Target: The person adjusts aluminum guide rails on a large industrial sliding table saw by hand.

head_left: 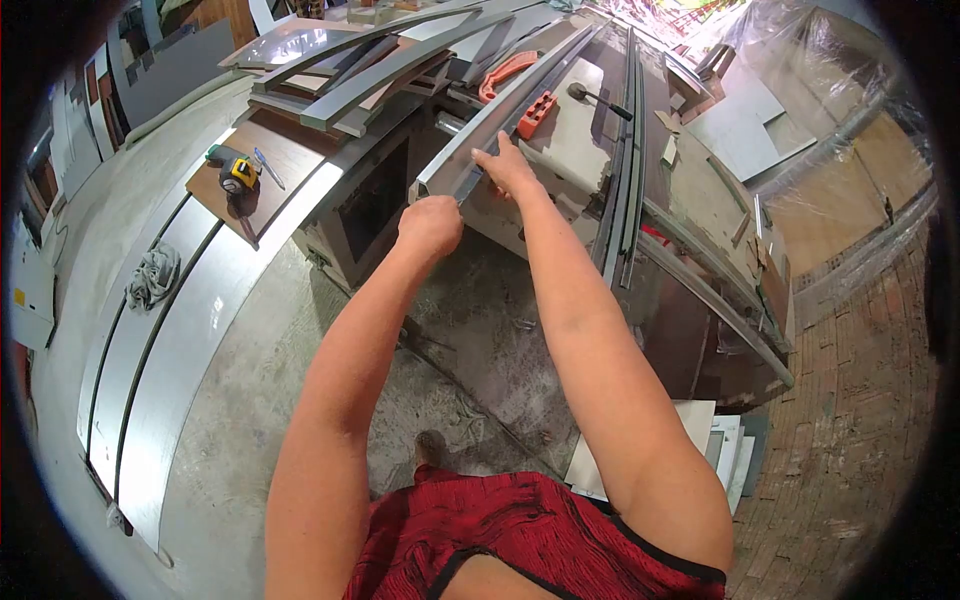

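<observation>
A long silver metal profile [465, 145] runs away from me over the edge of the workbench, its near end towards my body. My left hand [430, 224] is closed in a fist at that near end, with its fingertips hidden underneath. Farther along, my right hand [508, 166] grips the profile's right side, fingers bent over it. A small dark piece shows between the two hands, too hidden to name. Just beyond my right hand lies an orange block-shaped tool with holes [537, 115]. An orange curved handle [508, 75] rests on the profile's other side.
A black-handled tool with a round head [600, 101] lies on the bench near long dark strips [628, 150]. On the left, a tape measure [237, 175] and a pen [268, 168] sit on a brown board. A grey cloth [153, 277] lies on metal sheeting.
</observation>
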A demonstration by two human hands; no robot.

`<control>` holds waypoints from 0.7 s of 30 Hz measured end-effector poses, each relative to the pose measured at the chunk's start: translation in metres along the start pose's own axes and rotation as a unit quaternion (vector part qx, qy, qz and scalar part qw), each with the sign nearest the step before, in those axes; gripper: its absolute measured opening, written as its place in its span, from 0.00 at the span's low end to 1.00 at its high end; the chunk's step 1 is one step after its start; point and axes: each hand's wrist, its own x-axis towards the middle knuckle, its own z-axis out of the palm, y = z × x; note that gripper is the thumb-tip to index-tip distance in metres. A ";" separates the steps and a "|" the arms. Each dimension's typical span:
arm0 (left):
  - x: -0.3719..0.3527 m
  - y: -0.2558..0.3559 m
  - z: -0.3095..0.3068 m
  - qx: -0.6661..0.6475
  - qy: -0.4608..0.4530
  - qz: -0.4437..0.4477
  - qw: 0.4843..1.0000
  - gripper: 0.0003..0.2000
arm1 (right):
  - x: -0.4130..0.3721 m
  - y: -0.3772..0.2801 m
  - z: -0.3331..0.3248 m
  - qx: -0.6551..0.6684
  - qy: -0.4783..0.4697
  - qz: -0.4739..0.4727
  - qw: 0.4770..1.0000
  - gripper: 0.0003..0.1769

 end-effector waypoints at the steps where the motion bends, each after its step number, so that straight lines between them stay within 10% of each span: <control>1: 0.001 -0.001 -0.001 -0.003 -0.011 -0.001 1.000 0.14 | 0.001 -0.001 0.001 0.000 0.007 -0.002 1.000 0.48; 21: 0.012 0.000 -0.005 0.046 -0.043 -0.003 0.998 0.17 | 0.017 0.000 0.010 0.002 0.045 -0.015 0.999 0.43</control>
